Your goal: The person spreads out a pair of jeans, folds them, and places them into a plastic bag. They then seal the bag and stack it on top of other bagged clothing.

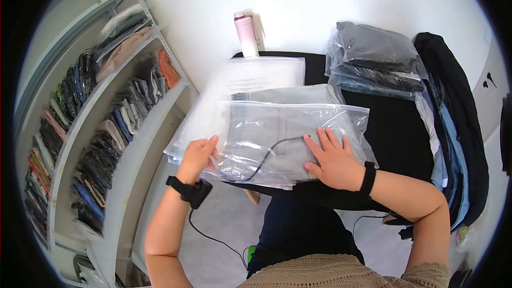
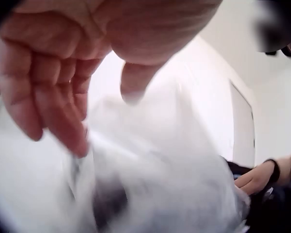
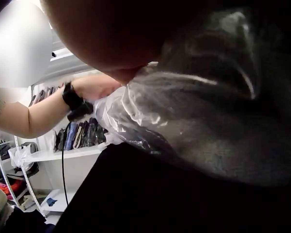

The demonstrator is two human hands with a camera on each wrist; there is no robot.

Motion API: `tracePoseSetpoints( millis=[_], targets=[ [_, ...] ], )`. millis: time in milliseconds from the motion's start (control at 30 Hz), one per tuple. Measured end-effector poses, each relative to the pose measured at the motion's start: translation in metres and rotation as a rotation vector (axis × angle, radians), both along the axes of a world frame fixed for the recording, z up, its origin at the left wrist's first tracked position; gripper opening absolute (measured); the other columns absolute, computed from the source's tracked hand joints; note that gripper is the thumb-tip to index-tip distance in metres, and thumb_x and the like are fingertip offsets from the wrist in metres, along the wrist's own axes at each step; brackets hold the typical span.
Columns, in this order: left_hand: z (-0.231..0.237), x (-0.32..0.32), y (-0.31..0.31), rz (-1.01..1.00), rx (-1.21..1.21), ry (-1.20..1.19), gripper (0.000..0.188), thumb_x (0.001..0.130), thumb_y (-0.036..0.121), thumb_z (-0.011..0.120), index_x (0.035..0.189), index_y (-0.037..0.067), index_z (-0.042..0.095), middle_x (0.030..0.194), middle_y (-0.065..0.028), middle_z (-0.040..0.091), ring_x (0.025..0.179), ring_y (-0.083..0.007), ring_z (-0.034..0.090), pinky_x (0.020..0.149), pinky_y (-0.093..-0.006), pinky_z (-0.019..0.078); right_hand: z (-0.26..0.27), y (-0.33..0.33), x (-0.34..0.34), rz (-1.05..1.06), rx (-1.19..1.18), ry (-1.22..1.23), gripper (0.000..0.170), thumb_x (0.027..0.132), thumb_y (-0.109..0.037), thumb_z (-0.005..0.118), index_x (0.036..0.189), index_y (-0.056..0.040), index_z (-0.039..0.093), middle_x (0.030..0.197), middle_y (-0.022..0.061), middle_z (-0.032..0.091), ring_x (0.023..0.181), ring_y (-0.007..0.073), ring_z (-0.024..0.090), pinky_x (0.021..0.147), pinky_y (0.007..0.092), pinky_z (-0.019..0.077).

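Observation:
A clear plastic bag (image 1: pixel 256 128) with a folded grey item inside lies across the table's near edge, a dark cord (image 1: pixel 265 157) running over it. On the bag's right part the right hand (image 1: pixel 337 162) rests with fingers spread. At its left edge is the left hand (image 1: pixel 198 157), fingers loosely bent. In the left wrist view that hand (image 2: pixel 63 68) hangs over the blurred plastic (image 2: pixel 155 160), a gap between thumb and fingers. The right wrist view shows the plastic (image 3: pixel 184 111) below the dark underside of the right hand (image 3: pixel 111 34).
More clear bags (image 1: pixel 266 69) lie behind, near a pink bottle (image 1: pixel 246 34). Bagged dark clothes (image 1: pixel 376 48) are stacked at the back right of the black table (image 1: pixel 394 128). Dark and blue garments (image 1: pixel 453 128) hang over the right side. Shelves (image 1: pixel 114 82) with bagged clothes stand left.

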State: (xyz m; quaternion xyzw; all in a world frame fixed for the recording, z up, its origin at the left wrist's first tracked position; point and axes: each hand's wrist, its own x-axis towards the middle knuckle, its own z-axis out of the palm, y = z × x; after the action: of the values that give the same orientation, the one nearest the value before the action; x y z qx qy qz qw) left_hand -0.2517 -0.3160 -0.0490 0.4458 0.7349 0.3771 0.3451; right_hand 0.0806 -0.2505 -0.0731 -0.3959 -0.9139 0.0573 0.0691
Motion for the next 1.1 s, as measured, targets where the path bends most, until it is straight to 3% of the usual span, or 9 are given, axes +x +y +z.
tracePoseSetpoints(
  millis=[33, 100, 133, 200, 267, 300, 367, 567, 1100],
  targets=[
    [0.013, 0.004, -0.008, 0.004, 0.003, 0.005, 0.038, 0.089, 0.034, 0.056, 0.075, -0.001, 0.061, 0.069, -0.0108, 0.062, 0.051, -0.0188, 0.055, 0.051, -0.0282, 0.0465, 0.001, 0.001, -0.001, 0.004, 0.003, 0.005, 0.064, 0.091, -0.045, 0.043, 0.142, -0.0110, 0.025, 0.144, 0.0263, 0.021, 0.136, 0.0416, 0.018, 0.100, 0.0644, 0.0206],
    [0.044, 0.018, -0.020, 0.045, 0.620, 0.796, 0.036, 0.085, 0.029, 0.062, 0.101, -0.003, 0.059, 0.092, -0.0172, 0.062, 0.082, -0.0271, 0.061, 0.075, -0.0348, 0.0487, 0.003, 0.004, -0.006, 0.008, 0.002, -0.061, 0.064, 0.091, -0.046, 0.042, 0.143, -0.0128, 0.024, 0.145, 0.0255, 0.021, 0.136, 0.0409, 0.017, 0.101, 0.0640, 0.0190],
    [0.061, 0.031, -0.026, 0.046, 0.624, 0.800, 0.036, 0.085, 0.029, 0.062, 0.101, -0.003, 0.059, 0.092, -0.0172, 0.062, 0.082, -0.0271, 0.061, 0.075, -0.0348, 0.0487, 0.005, 0.005, -0.008, 0.008, 0.006, -0.058, 0.064, 0.091, -0.046, 0.042, 0.143, -0.0128, 0.024, 0.145, 0.0255, 0.021, 0.136, 0.0409, 0.017, 0.101, 0.0640, 0.0190],
    [0.084, 0.062, -0.028, -0.388, 0.561, 0.757, 0.043, 0.083, 0.022, 0.064, 0.118, 0.000, 0.052, 0.113, -0.0206, 0.057, 0.111, -0.0310, 0.052, 0.095, -0.0362, 0.0388, 0.013, 0.012, -0.010, 0.017, -0.106, -0.121, 0.065, 0.091, -0.049, 0.039, 0.144, -0.0155, 0.023, 0.146, 0.0244, 0.018, 0.137, 0.0396, 0.014, 0.103, 0.0637, 0.0161],
    [0.055, 0.067, -0.002, -0.757, 0.378, 0.702, 0.054, 0.086, 0.032, 0.061, 0.129, 0.004, 0.044, 0.129, -0.0232, 0.046, 0.123, -0.0360, 0.042, 0.101, -0.0391, 0.0336, 0.025, 0.022, -0.015, 0.023, -0.221, -0.155, 0.065, 0.091, -0.051, 0.039, 0.144, -0.0165, 0.022, 0.147, 0.0236, 0.016, 0.138, 0.0390, 0.012, 0.103, 0.0638, 0.0145],
    [0.043, 0.069, 0.009, -0.732, 0.394, 0.693, 0.054, 0.086, 0.032, 0.061, 0.129, 0.004, 0.044, 0.129, -0.0232, 0.046, 0.123, -0.0360, 0.042, 0.101, -0.0391, 0.0336, 0.032, 0.029, -0.018, 0.020, -0.349, -0.175, 0.066, 0.091, -0.052, 0.038, 0.145, -0.0174, 0.021, 0.148, 0.0228, 0.014, 0.139, 0.0383, 0.011, 0.104, 0.0640, 0.0129],
    [0.025, 0.068, 0.027, -0.891, 0.147, 1.040, 0.075, 0.084, 0.049, 0.057, 0.141, 0.010, 0.028, 0.144, -0.0229, 0.027, 0.134, -0.0406, 0.022, 0.107, -0.0482, 0.0252, 0.038, 0.050, -0.015, 0.069, -0.372, -0.224, 0.068, 0.090, -0.055, 0.038, 0.145, -0.0194, 0.021, 0.149, 0.0222, 0.012, 0.139, 0.0384, 0.009, 0.104, 0.0639, 0.0116],
    [0.005, 0.057, 0.050, -0.872, -0.106, 1.066, 0.095, 0.075, 0.070, 0.052, 0.146, 0.019, 0.015, 0.151, -0.0184, 0.006, 0.139, -0.0412, 0.004, 0.105, -0.0621, 0.0155, 0.041, 0.081, 0.004, 0.142, -0.252, -0.389, 0.076, 0.082, -0.065, 0.044, 0.145, -0.0287, 0.022, 0.151, 0.0210, 0.007, 0.139, 0.0402, 0.003, 0.105, 0.0633, 0.0098],
    [-0.001, 0.054, 0.075, -0.925, -0.290, 0.995, 0.091, 0.077, 0.071, 0.048, 0.147, 0.024, 0.013, 0.152, -0.0156, 0.003, 0.139, -0.0380, -0.004, 0.108, -0.0583, 0.0099, 0.018, 0.094, -0.009, 0.189, -0.125, -0.456, 0.069, 0.086, -0.055, 0.048, 0.144, -0.0271, 0.023, 0.151, 0.0200, 0.006, 0.139, 0.0410, 0.002, 0.105, 0.0616, 0.0124]
  ],
)
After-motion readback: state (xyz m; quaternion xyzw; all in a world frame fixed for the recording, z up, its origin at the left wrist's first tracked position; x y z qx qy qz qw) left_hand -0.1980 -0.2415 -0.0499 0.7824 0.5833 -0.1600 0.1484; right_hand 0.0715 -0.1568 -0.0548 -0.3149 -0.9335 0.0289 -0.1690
